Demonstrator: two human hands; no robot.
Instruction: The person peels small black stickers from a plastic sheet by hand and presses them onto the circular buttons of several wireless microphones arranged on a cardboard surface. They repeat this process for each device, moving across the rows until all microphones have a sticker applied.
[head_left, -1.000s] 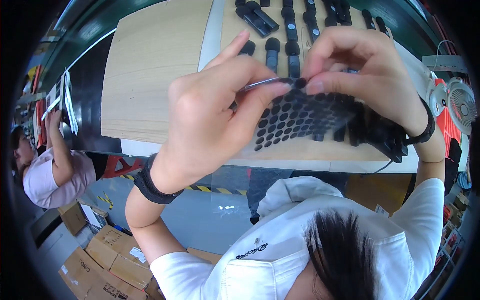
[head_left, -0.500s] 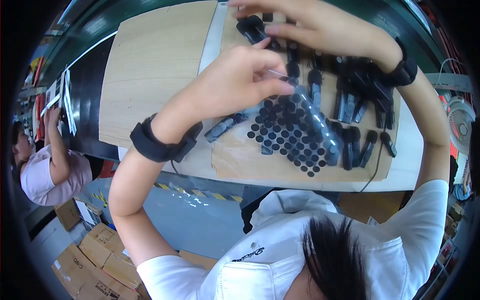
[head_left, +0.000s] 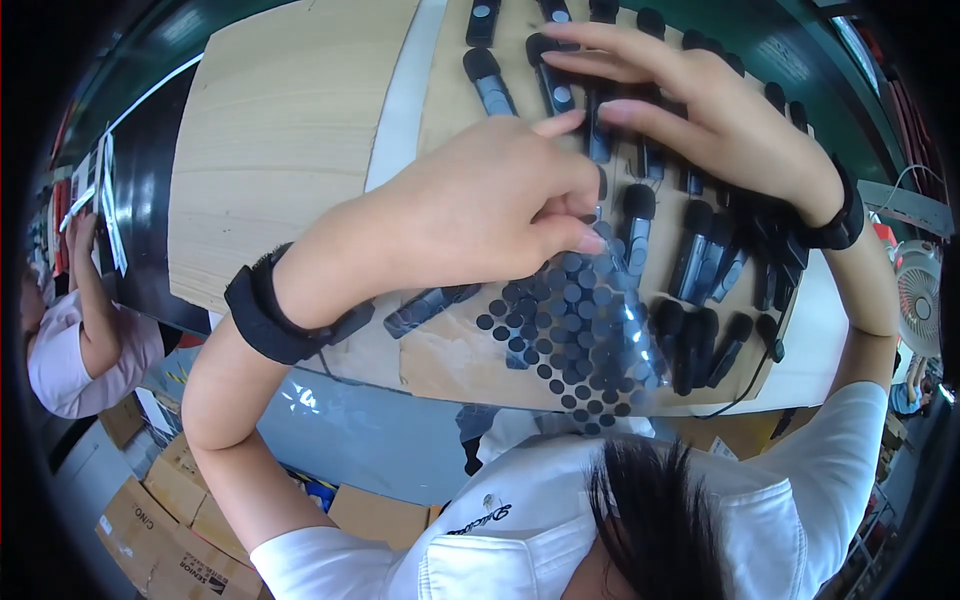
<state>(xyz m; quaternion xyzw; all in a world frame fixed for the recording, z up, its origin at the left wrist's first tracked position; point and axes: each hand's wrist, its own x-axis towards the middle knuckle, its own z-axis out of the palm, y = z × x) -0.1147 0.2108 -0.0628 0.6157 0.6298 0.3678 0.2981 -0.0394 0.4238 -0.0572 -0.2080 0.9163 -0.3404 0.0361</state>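
Head view: the person's left hand (head_left: 500, 205) is pinching the upper edge of a clear sheet of black round dots (head_left: 575, 325), thumb and finger pressed together in the grip. From there the sheet is hanging toward the person, its long axis running slightly rightward, over the desk (head_left: 407, 100). Farther out, the right hand (head_left: 725, 125) is holding its fingers and thumb apart, nothing visibly clamped between them. Just left of that open grip, a slim black microphone-shaped device (head_left: 552, 82) is lying, its rounded head overlapped by right fingertips; contact is impossible to tell. A left finger is resting nearest its lower end. Its long axis is running away from the person, head pointing outward, slightly left.
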